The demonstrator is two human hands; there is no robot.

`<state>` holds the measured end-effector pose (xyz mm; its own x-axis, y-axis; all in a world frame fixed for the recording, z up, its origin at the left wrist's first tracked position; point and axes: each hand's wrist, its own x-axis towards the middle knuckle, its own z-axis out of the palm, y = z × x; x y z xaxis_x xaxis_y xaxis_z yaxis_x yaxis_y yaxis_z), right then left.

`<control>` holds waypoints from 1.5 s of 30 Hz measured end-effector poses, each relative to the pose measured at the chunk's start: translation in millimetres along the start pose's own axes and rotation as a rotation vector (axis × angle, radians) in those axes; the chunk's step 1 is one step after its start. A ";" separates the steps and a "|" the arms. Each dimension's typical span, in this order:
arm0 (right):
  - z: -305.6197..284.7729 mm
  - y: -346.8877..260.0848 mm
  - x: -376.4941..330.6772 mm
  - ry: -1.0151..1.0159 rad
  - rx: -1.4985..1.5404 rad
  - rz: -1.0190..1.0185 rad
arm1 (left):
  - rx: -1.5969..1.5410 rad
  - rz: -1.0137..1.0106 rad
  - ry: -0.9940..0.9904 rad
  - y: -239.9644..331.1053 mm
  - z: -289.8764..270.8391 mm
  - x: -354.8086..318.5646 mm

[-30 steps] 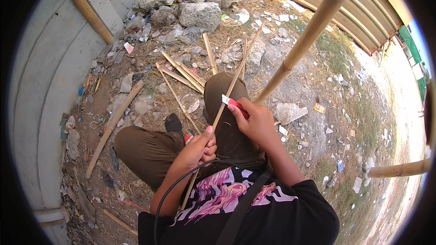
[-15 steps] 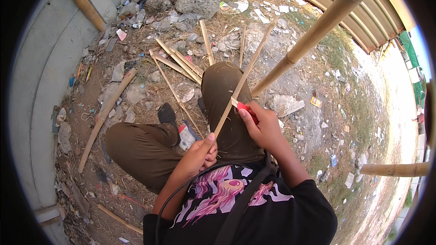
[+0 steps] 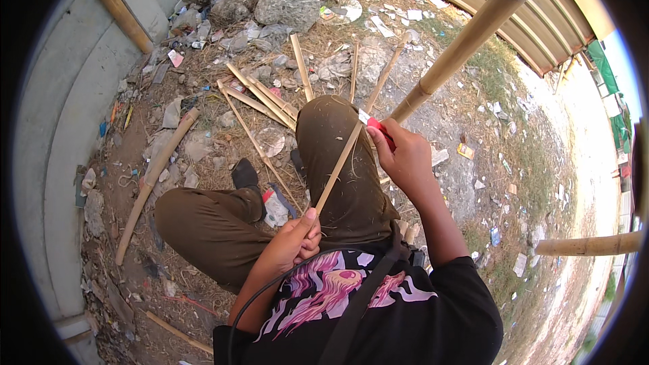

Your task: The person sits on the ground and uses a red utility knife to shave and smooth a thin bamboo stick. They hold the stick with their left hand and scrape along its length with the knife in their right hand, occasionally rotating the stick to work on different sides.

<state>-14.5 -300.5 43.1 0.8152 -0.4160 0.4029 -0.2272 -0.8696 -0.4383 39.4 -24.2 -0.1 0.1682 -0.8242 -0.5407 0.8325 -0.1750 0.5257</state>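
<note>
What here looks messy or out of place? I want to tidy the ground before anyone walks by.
Split bamboo strips lie scattered at odd angles on the dirt beyond the knee, amid paper litter and rubble. A loose bamboo pole lies askew on the left.

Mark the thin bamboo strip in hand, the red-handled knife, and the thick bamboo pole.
thin bamboo strip [image 3: 341,162], head view, mid-length over the knee.
red-handled knife [image 3: 380,130], head view, red handle above the right hand [image 3: 405,159].
thick bamboo pole [image 3: 473,34], head view, middle of the shaft.
</note>
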 end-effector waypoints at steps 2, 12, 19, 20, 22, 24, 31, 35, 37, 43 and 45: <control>3.5 -18.3 -17.1 -0.059 0.042 -0.121 | -0.005 0.005 -0.015 0.2 -1.9 0.9; -10.7 2.7 -5.6 -0.057 -0.075 -0.182 | 0.057 0.017 0.000 -5.1 -1.3 -4.6; -0.7 5.3 2.4 -0.041 -0.170 -0.195 | 0.013 -0.008 0.003 -3.9 -0.9 -4.7; -0.1 6.2 7.7 -0.021 -0.191 -0.212 | 0.005 -0.011 0.007 -3.3 -1.2 -4.5; 5.0 19.4 14.7 0.061 -0.220 -0.132 | 0.011 -0.014 0.007 -2.8 -1.4 -3.0; 5.6 41.4 30.4 0.137 -0.251 0.023 | 0.021 -0.017 0.007 -6.8 -2.8 -6.9; 2.8 54.6 51.0 0.135 -0.250 0.201 | 0.022 -0.039 0.012 -5.7 -0.7 -11.9; 6.2 69.8 57.5 0.029 -0.282 0.415 | 0.034 -0.050 0.021 -22.0 -11.9 -20.3; 11.2 73.1 48.8 -0.047 -0.169 0.526 | 0.038 -0.054 0.033 -30.4 -18.3 -29.0; 19.8 7.0 -35.2 -0.085 0.358 0.281 | 0.023 -0.003 0.069 -18.9 -9.1 -16.6; 6.4 -24.9 -44.7 -0.175 0.220 0.004 | 0.014 0.007 0.051 -10.6 -2.6 -7.9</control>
<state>-41.9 -258.5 30.8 0.8987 -0.3499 0.2643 -0.1245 -0.7815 -0.6114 30.7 -14.5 -3.1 0.2009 -0.7973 -0.5693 0.8238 -0.1769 0.5385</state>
